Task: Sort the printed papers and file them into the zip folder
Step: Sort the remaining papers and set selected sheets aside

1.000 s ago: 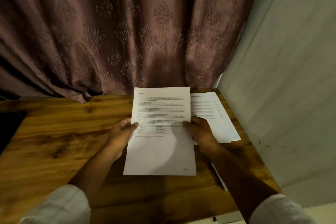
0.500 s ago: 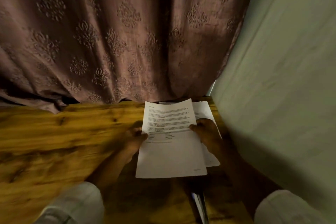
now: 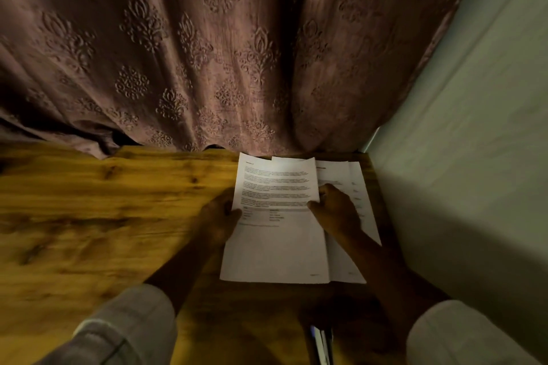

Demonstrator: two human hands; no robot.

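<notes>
Both hands pinch one printed sheet (image 3: 278, 234) by its side edges, left hand (image 3: 218, 218) at left, right hand (image 3: 336, 210) at right; beneath the right hand lie more printed papers (image 3: 355, 187) on the wooden tabletop (image 3: 103, 201); a patterned curtain (image 3: 207, 53) hangs beyond.

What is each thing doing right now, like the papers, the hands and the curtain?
Top sheet, printed side up, held at both side edges.
Left hand, gripping the sheet's left edge.
Right hand, pinching its right edge.
Other papers, lying flat on the table.
Curtain, drawn shut.
</notes>
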